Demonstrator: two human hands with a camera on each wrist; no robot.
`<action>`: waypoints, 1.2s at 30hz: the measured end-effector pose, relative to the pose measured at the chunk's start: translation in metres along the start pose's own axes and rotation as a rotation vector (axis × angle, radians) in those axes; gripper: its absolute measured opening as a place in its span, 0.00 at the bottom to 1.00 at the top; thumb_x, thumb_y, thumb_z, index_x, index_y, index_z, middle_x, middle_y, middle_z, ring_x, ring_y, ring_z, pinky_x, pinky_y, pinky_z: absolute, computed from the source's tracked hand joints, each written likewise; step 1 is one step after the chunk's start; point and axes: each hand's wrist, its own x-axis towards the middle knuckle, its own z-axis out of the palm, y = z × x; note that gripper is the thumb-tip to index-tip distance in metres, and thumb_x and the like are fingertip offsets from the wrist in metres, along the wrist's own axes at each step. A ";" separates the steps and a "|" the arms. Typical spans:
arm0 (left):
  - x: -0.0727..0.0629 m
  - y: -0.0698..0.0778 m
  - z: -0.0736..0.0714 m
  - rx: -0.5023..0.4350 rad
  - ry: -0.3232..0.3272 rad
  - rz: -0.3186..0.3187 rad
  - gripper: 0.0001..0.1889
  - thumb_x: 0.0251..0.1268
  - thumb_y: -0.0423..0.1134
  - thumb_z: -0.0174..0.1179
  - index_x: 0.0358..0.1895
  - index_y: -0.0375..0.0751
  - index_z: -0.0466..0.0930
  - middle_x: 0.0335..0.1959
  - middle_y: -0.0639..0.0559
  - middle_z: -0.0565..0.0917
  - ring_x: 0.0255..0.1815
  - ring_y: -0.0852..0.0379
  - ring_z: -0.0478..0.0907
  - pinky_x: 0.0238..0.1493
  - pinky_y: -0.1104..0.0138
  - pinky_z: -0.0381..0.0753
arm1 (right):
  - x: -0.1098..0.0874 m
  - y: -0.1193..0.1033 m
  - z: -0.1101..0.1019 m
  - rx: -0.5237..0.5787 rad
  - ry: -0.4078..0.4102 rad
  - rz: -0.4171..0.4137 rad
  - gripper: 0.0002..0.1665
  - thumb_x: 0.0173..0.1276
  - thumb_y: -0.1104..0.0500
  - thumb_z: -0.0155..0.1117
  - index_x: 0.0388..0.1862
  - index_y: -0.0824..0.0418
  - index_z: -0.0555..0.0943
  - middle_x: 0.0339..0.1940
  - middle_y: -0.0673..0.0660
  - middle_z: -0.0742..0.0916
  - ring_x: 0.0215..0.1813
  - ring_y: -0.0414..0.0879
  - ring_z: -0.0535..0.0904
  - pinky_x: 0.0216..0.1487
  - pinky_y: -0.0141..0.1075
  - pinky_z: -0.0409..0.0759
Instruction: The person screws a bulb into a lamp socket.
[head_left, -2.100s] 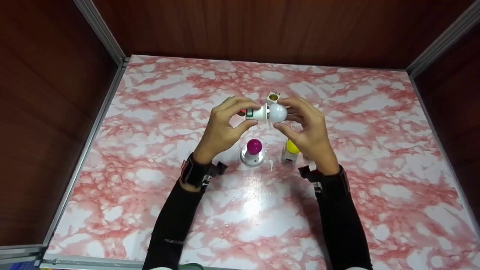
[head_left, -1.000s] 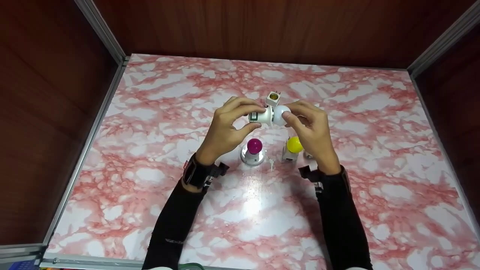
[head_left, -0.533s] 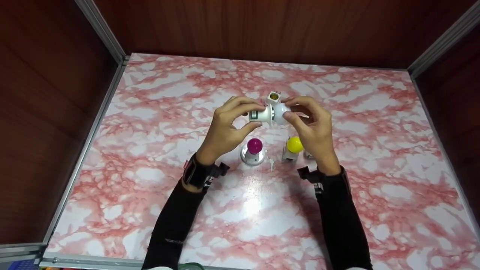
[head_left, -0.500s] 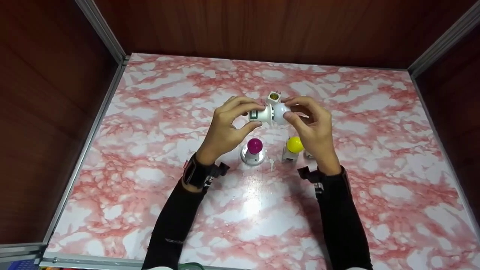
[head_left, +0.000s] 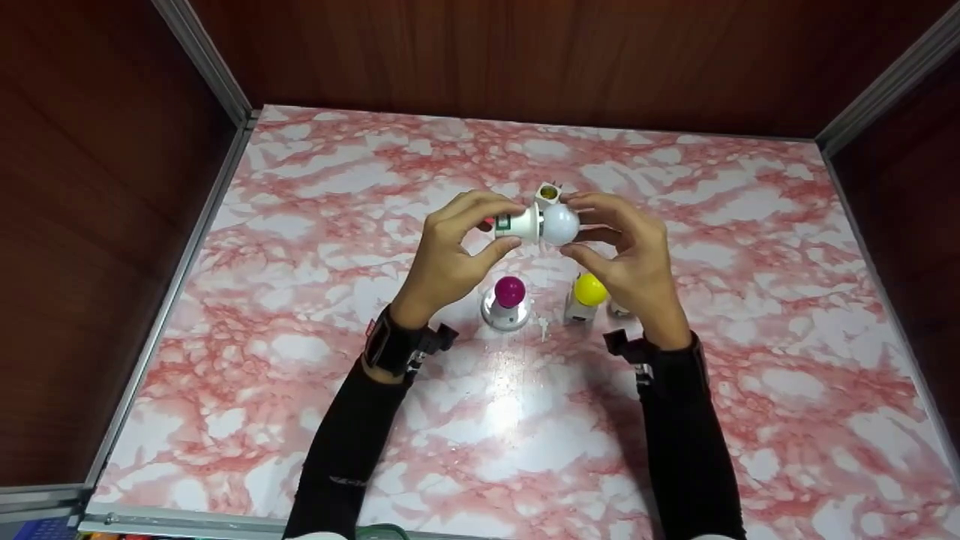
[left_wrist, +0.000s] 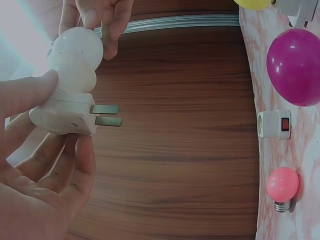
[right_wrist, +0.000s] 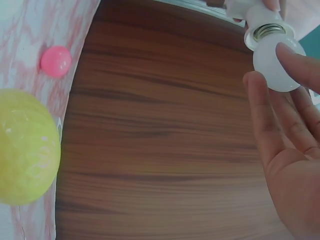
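Note:
My left hand [head_left: 450, 244] grips a white plug-in lamp socket [head_left: 517, 224], held sideways above the table. Two flat prongs stick out of its body in the left wrist view. Fingers and thumb of my right hand [head_left: 634, 251] curve around a white light bulb [head_left: 560, 225]. The bulb's metal screw thread [right_wrist: 269, 31] shows at the socket's mouth in the right wrist view, so part of it lies outside. My right thumb overlaps the bulb there, while the index fingertip [right_wrist: 256, 82] lies close to its edge; firm contact is unclear.
Beneath the hands stand a magenta bulb [head_left: 509, 292] on a round white base [head_left: 505, 318] and a yellow bulb [head_left: 590, 289] on a white holder. Behind is another white socket [head_left: 549, 194]. A pink bulb [left_wrist: 283, 185] lies on the marbled table. Brown panels wall the back and sides.
My right thumb and fingers have spread from their tighter pinch on the bulb, and the hand has shifted slightly right. The socket and bulb have moved a little left.

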 end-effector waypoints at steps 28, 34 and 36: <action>0.000 -0.001 0.000 0.018 -0.016 0.030 0.16 0.70 0.43 0.72 0.55 0.38 0.89 0.53 0.43 0.90 0.53 0.54 0.85 0.54 0.69 0.87 | 0.000 0.003 -0.005 -0.027 -0.060 0.025 0.28 0.63 0.74 0.76 0.63 0.72 0.82 0.59 0.44 0.90 0.50 0.39 0.89 0.52 0.34 0.93; 0.000 -0.001 0.001 0.010 -0.010 0.034 0.16 0.67 0.38 0.74 0.55 0.37 0.90 0.52 0.43 0.90 0.54 0.53 0.85 0.54 0.67 0.89 | 0.000 0.003 -0.006 -0.033 -0.057 0.047 0.28 0.63 0.75 0.75 0.63 0.72 0.82 0.58 0.45 0.91 0.48 0.39 0.89 0.52 0.32 0.92; 0.000 -0.001 0.001 0.007 -0.008 0.037 0.16 0.66 0.36 0.74 0.55 0.37 0.90 0.52 0.42 0.90 0.54 0.53 0.85 0.55 0.67 0.89 | -0.001 0.003 -0.006 -0.042 -0.057 0.065 0.28 0.64 0.75 0.75 0.64 0.72 0.83 0.58 0.49 0.91 0.47 0.39 0.89 0.52 0.30 0.91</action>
